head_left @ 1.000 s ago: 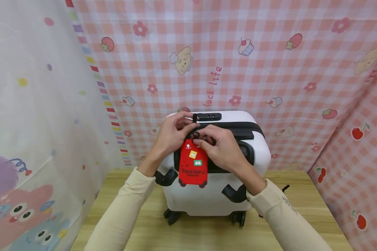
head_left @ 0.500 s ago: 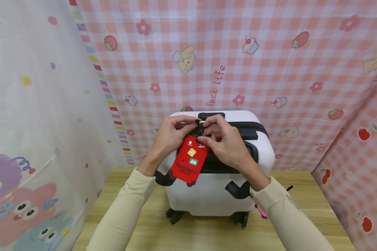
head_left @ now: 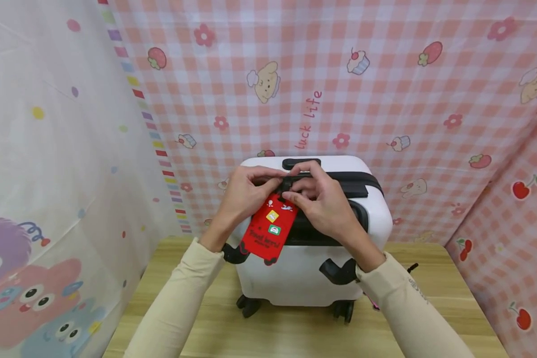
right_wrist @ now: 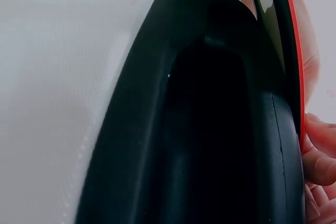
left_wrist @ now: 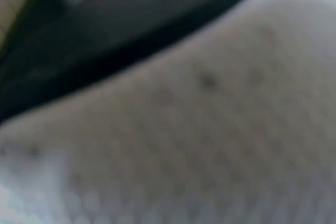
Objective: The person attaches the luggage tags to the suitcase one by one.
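A red luggage tag (head_left: 272, 236), shaped like a small suitcase with stickers, hangs tilted in front of a white suitcase (head_left: 291, 281). My left hand (head_left: 246, 193) pinches the tag's black strap (head_left: 286, 185) near the suitcase's top. From the right, my right hand (head_left: 323, 205) pinches the strap at the tag's upper end, thumb low and index finger arched above. Fingers hide much of the strap, so whether it loops round the handle cannot be seen. The right wrist view shows the tag edge-on beside the black side handle (right_wrist: 210, 103); the left wrist view is mostly blurred suitcase shell (left_wrist: 210, 129).
The suitcase stands on a wooden table (head_left: 197, 318), black wheels (head_left: 342, 311) toward me. A black lock (head_left: 301, 163) sits on its far top edge. Something pink (head_left: 374, 304) with a black strap lies partly behind my right sleeve. Patterned cloth surrounds the table.
The tag has swung from nearly upright to tilted, its lower end to the left. The strap's raised end, earlier visible above my left fingertips, is now down between my hands, which are closer together.
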### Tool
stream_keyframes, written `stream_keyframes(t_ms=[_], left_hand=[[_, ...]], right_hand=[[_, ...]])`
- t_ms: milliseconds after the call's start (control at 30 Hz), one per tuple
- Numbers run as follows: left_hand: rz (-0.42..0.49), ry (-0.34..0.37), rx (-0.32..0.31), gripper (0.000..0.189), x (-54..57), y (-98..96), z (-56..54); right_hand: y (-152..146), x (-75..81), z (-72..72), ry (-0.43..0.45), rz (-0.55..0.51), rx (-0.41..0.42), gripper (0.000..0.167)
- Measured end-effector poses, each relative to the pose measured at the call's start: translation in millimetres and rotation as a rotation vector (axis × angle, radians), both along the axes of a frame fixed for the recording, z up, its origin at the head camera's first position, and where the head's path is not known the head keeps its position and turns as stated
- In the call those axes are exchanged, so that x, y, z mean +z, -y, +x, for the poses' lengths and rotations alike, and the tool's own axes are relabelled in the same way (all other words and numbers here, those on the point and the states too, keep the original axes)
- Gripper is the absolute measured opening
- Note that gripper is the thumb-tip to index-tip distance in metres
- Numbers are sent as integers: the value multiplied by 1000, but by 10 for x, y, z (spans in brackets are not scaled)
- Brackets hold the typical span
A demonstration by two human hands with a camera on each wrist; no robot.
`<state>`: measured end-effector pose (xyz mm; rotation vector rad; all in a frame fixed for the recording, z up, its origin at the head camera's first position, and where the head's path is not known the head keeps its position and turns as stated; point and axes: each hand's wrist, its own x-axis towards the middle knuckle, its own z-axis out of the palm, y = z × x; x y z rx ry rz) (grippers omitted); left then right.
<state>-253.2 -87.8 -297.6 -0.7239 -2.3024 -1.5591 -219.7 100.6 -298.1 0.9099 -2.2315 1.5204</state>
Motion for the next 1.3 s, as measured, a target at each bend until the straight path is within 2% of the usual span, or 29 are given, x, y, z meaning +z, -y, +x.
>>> stream_keyframes(t_ms=[200, 600, 933, 1300], left_hand=[[-21, -10, -1, 18, 3, 5, -19], [0, -26, -23, 16, -12, 23, -101], [31, -38, -56, 16, -1, 24, -93], [58, -16, -74, 16, -10, 37, -91]], right_hand=[[14, 2, -19, -11, 11, -23, 36], [49, -26, -68, -32, 4, -63, 34], [36, -18, -70, -49, 15, -64, 34], [35, -9, -40, -43, 0, -81, 33]])
